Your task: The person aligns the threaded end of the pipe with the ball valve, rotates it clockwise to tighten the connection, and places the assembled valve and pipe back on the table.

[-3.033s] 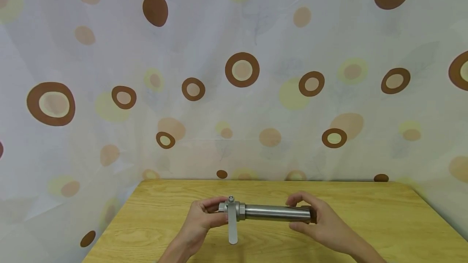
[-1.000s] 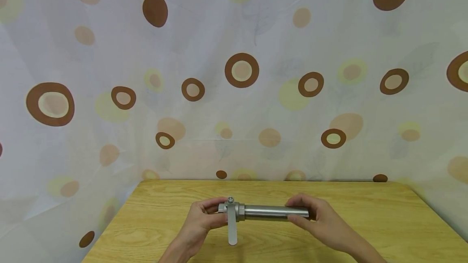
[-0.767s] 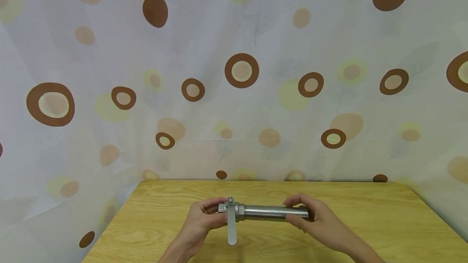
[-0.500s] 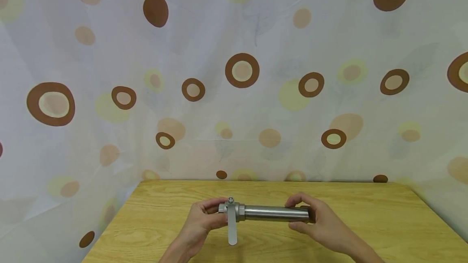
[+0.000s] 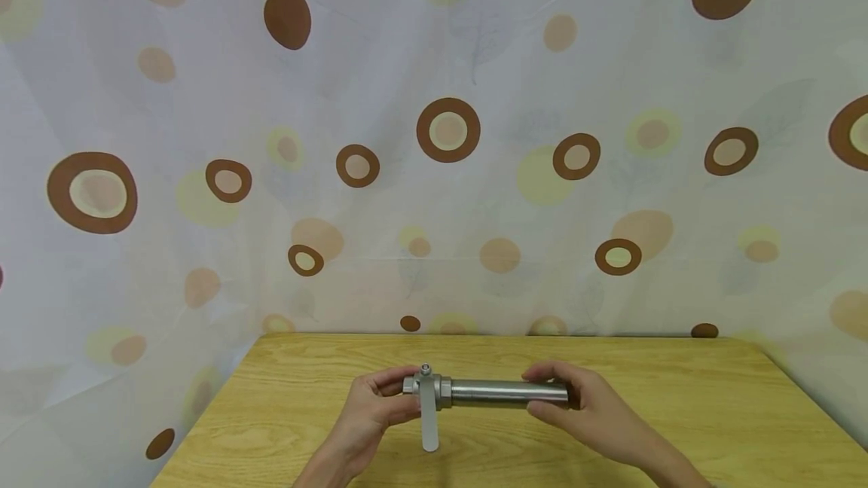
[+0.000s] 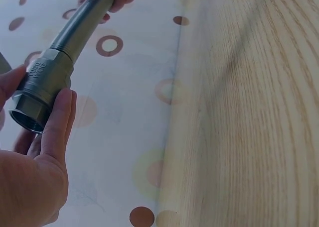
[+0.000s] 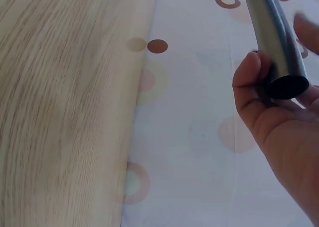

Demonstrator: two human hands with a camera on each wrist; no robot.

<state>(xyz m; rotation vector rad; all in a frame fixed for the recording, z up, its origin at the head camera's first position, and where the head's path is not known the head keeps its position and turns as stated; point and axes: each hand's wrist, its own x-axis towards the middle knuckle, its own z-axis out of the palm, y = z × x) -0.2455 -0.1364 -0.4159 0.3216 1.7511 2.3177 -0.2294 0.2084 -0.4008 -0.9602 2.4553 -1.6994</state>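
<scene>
My left hand (image 5: 366, 413) grips a steel ball valve (image 5: 444, 391) with a flat lever (image 5: 429, 420) hanging down from its stem. In the left wrist view, raised lettering shows on the valve body (image 6: 45, 72), and its near end is an open hole. A straight steel pipe (image 5: 505, 391) runs rightward from the valve, with some thread showing at the joint. My right hand (image 5: 597, 416) holds the pipe's far end between thumb and curled fingers. The pipe's open end (image 7: 287, 87) faces the right wrist camera, where the thumb looks blurred and slightly off the pipe.
Below the hands lies a wood-grain table (image 5: 298, 413). A pale curtain (image 5: 380, 209) with brown and yellow spots stands behind the table and along its sides.
Over the frames, the right thumb and fingers loosen and close again on the pipe's end. Valve and pipe have drifted slightly left, and the left hand keeps its hold.
</scene>
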